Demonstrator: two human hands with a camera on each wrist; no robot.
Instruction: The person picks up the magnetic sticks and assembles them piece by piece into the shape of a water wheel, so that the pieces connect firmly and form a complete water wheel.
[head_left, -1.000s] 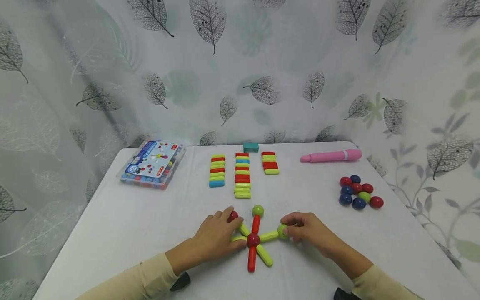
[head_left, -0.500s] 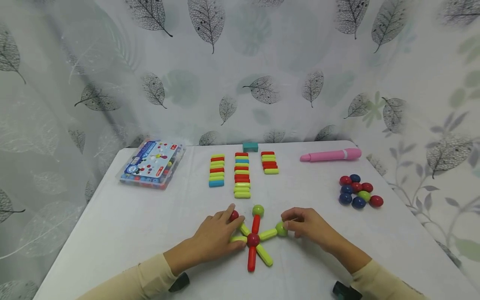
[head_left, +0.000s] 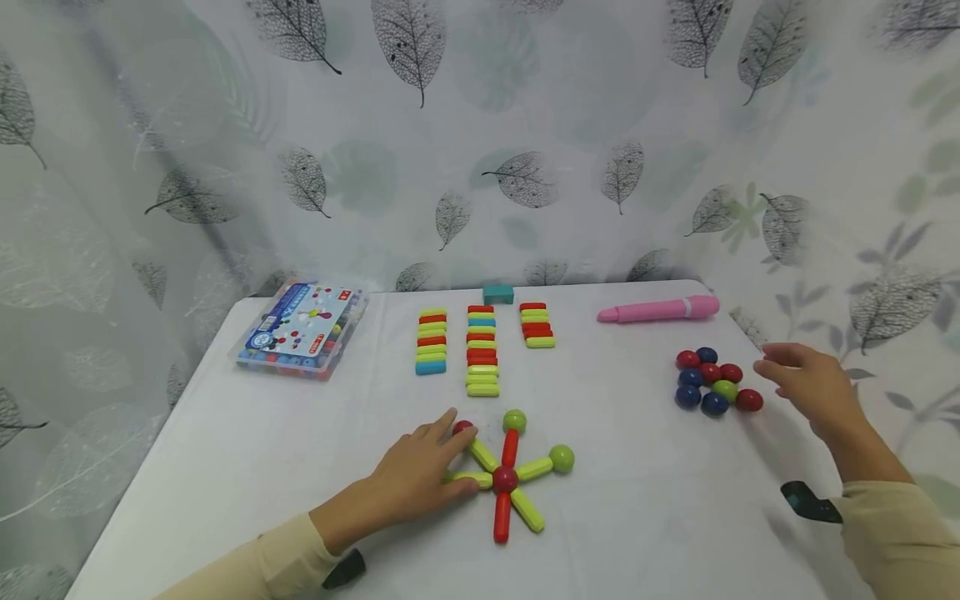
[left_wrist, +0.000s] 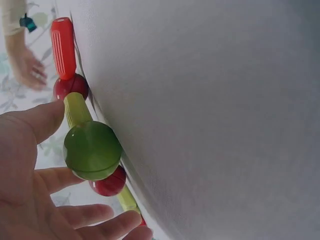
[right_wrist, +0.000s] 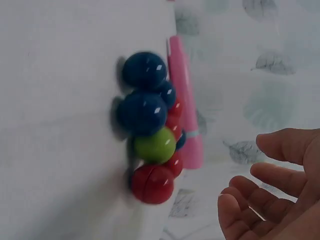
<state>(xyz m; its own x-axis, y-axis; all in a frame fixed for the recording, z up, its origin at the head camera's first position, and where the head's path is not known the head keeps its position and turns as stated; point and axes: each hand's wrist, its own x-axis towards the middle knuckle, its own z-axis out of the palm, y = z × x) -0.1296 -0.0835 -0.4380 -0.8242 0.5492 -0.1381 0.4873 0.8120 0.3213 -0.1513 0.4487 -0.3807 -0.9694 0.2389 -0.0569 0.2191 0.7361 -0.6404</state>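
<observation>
1. The magnetic stick-and-ball star point(head_left: 508, 477) lies on the table point(head_left: 637, 533) just under your left hand point(head_left: 420, 475), whose spread fingers rest on its left arms.
2. Your right hand point(head_left: 813, 390) hovers with relaxed, empty fingers just right of the ball cluster point(head_left: 712, 382).
3. Beyond that cluster lies a pink pen point(head_left: 658, 310).

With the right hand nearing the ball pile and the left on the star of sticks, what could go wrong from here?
1. The balls sit clumped and touching; lifting one may drag its neighbours along or send some rolling.
2. The pile lies near the table edge, so a knocked ball could fall off.
3. The left hand rests on the star with straight fingers, not a grip; a nudge could shift it.
</observation>
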